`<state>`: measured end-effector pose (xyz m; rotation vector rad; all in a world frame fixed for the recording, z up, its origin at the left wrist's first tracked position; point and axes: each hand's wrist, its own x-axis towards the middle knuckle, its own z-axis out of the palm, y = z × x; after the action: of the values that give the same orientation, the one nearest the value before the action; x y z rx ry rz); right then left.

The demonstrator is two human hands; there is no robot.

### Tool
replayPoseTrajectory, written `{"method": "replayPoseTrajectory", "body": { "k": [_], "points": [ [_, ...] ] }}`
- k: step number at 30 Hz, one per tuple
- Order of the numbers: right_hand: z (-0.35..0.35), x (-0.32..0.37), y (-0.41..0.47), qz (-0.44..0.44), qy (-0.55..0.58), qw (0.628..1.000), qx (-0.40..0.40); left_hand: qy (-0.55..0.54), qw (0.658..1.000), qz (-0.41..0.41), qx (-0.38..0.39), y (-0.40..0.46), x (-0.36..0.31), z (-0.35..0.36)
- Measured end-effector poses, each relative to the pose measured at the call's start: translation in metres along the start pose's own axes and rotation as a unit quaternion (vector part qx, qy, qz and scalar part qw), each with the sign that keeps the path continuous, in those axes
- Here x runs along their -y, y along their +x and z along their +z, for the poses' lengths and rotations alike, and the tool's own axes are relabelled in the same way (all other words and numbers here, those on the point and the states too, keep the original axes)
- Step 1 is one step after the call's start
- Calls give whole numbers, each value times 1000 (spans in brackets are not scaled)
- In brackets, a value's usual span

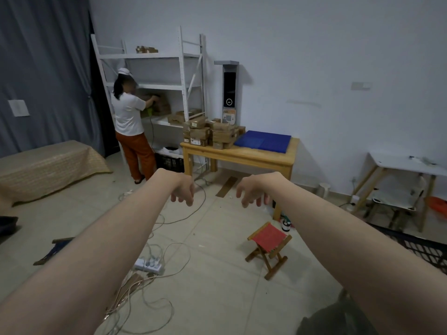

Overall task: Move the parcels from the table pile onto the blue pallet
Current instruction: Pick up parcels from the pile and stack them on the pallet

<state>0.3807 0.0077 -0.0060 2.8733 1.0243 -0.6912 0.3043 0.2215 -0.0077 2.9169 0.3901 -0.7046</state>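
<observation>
A pile of brown cardboard parcels (211, 134) is stacked on the left half of a wooden table (242, 155) against the far wall. The flat blue pallet (264, 140) lies on the right half of the same table, with nothing on it. Both my arms stretch forward over the floor, well short of the table. My left hand (183, 189) and my right hand (252, 193) hang with fingers loosely curled downward and hold nothing.
A person (131, 126) in a white top handles boxes at a white shelf rack (154, 85) left of the table. Cables and a power strip (148, 264) litter the floor. A red folding stool (269, 246) stands right of centre. A white side table (406, 165) is far right.
</observation>
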Motion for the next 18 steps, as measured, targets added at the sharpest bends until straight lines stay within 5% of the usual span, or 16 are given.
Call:
{"method": "replayPoseTrajectory", "body": {
  "k": [10,18],
  "points": [
    [-107,-58,173,-29,-24,999,-26,-24,998,0,-56,168,24,-111],
    [-145,-62,306,-55,-37,998,-3,-35,999,-37,-9,280,77,-143]
  ]
}}
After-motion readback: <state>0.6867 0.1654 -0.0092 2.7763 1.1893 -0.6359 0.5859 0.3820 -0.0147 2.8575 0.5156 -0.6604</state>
